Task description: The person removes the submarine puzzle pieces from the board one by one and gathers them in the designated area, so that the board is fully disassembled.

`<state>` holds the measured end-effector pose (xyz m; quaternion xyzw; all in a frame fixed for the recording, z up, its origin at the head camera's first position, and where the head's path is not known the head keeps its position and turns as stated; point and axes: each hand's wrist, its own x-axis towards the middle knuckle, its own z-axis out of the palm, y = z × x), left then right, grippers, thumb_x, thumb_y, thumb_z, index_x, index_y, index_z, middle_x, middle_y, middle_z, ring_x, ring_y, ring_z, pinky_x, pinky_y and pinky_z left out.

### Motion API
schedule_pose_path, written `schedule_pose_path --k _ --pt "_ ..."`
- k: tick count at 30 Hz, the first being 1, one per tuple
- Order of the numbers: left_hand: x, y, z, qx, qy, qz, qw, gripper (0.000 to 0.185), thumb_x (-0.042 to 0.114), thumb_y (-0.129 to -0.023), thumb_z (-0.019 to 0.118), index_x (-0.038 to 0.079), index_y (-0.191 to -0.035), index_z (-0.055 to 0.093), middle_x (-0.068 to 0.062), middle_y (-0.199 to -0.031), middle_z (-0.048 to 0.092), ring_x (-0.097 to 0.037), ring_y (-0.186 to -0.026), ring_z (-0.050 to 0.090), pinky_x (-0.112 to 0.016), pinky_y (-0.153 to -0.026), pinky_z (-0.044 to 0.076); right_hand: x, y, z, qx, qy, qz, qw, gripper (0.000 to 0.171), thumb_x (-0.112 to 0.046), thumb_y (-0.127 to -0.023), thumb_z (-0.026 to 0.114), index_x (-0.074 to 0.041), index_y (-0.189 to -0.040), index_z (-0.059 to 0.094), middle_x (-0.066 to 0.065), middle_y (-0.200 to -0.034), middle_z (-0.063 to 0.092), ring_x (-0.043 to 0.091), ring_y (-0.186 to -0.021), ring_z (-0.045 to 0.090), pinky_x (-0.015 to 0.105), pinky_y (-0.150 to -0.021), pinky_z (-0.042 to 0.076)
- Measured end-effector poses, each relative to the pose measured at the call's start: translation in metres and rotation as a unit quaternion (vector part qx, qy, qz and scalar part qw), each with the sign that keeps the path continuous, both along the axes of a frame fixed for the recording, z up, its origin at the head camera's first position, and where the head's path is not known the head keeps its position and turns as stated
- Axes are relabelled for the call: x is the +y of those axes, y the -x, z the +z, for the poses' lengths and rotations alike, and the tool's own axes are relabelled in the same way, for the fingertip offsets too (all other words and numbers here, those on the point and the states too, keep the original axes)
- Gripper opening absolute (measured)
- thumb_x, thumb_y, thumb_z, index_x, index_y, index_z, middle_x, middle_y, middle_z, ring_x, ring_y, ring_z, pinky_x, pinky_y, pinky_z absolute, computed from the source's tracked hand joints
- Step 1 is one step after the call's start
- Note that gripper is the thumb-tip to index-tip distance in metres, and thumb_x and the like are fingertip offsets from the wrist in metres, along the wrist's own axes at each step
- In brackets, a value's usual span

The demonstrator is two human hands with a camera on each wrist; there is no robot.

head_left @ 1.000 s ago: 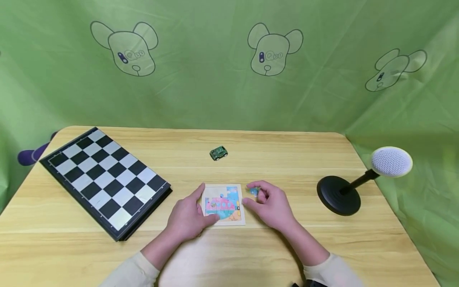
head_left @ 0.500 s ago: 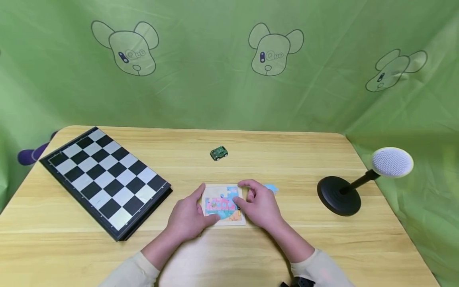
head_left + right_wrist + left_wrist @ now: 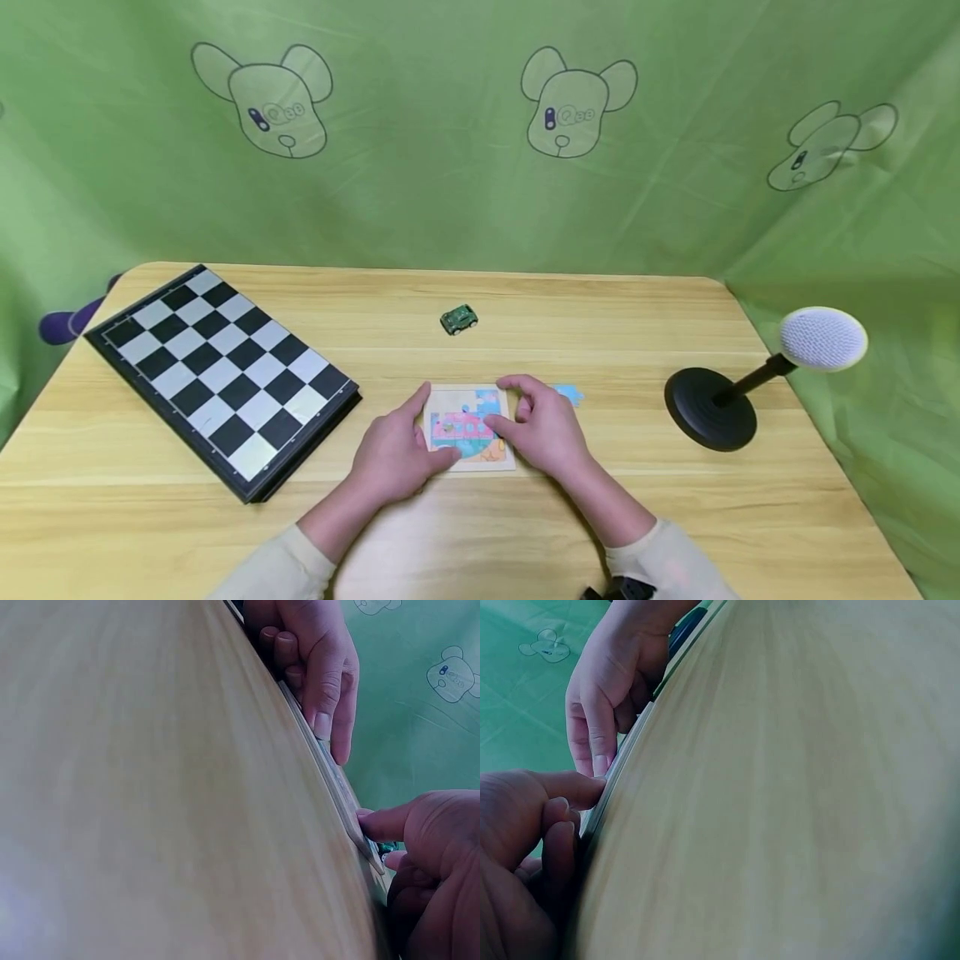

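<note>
A small square jigsaw puzzle (image 3: 448, 400) in a pale frame, with a pink and blue picture, lies at the table's front middle. Bare backing shows at its upper left. My left hand (image 3: 395, 454) grips its left side, thumb over the lower border and index finger at the top left corner. At its right side my right hand (image 3: 547, 429) grips the puzzle, thumb on the picture's upper right and index finger at the top right corner. Loose blue puzzle pieces (image 3: 570, 394) lie beyond that hand, partly hidden. Both wrist views show thumbs on the frame (image 3: 330, 776) edge-on.
A folded chessboard (image 3: 225, 375) lies at the left of the wooden table (image 3: 600, 333). Behind the puzzle sits a small green toy car (image 3: 459, 319). A round white-headed microphone-like object on a black stand (image 3: 710, 408) stands at the right. Green cloth (image 3: 420, 167) hangs behind.
My right hand has moved left from beside the loose blue pieces onto the puzzle's right side, then stayed there. The left hand has kept its grip.
</note>
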<state>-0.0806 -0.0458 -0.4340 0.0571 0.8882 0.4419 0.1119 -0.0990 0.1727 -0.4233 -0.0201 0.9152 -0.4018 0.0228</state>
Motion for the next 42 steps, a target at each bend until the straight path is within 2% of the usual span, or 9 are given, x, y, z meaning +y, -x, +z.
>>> schedule_pose_path --k 15,27,42 --pt "-0.0017 -0.0003 -0.0001 0.001 0.005 0.003 1.0 0.101 0.035 -0.074 0.088 0.006 -0.155 0.035 0.001 -0.053 0.044 -0.015 -0.047 0.04 -0.034 -0.045 0.033 -0.0003 -0.0021 -0.0032 0.015 -0.008 0.007 1.0 0.037 -0.022 -0.08 0.087 -0.012 -0.113 0.073 -0.003 -0.06 0.044 0.011 -0.053 0.037 0.031 -0.059 0.039" --pt "-0.0009 0.0002 -0.0004 0.007 0.007 0.003 0.9999 0.101 0.035 -0.074 0.087 0.005 -0.155 0.036 0.001 -0.053 0.044 -0.015 -0.047 0.04 -0.035 -0.045 0.034 0.0011 -0.0012 -0.0008 0.014 -0.003 0.029 0.999 0.036 -0.017 -0.082 0.085 -0.007 -0.114 0.073 -0.005 -0.054 0.038 0.008 -0.049 0.029 0.029 -0.059 0.04" --pt "-0.0006 0.0004 -0.001 0.009 0.007 0.003 0.9999 0.101 0.034 -0.073 0.088 0.005 -0.155 0.036 0.001 -0.054 0.044 -0.015 -0.048 0.04 -0.034 -0.046 0.033 0.0016 0.0032 0.0002 -0.006 0.012 0.021 1.0 0.036 -0.012 -0.08 0.086 -0.007 -0.111 0.069 -0.002 -0.062 0.042 0.012 -0.055 0.037 0.031 -0.063 0.042"
